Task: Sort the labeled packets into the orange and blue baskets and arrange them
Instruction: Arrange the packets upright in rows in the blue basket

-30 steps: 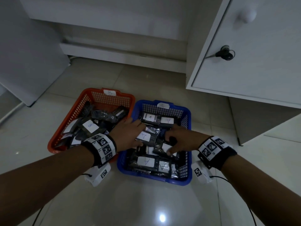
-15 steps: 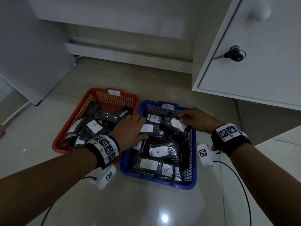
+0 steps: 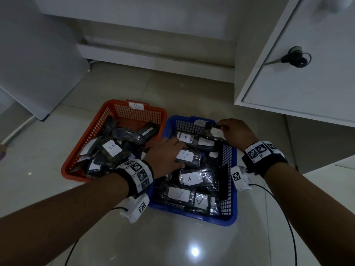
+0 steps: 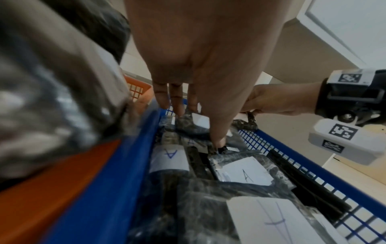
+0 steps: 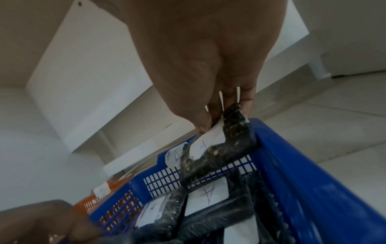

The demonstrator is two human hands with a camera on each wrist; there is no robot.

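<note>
An orange basket tagged B holds dark packets, one with a B label. Beside it on the right, a blue basket tagged A holds several dark packets with A labels. My left hand lies on the A packets at the blue basket's left side, fingers straight and thumb tip pressing down. At the blue basket's far right corner my right hand pinches a dark A-labelled packet by its top edge and holds it up above the rim.
Both baskets stand on a glossy tiled floor. A white cabinet door with a black handle overhangs at the right. A white panel leans at the left, and a white baseboard runs behind.
My right hand has moved from the middle of the blue basket to its far right corner, taking a packet with it and lifting it. My left hand stays on the packets.
</note>
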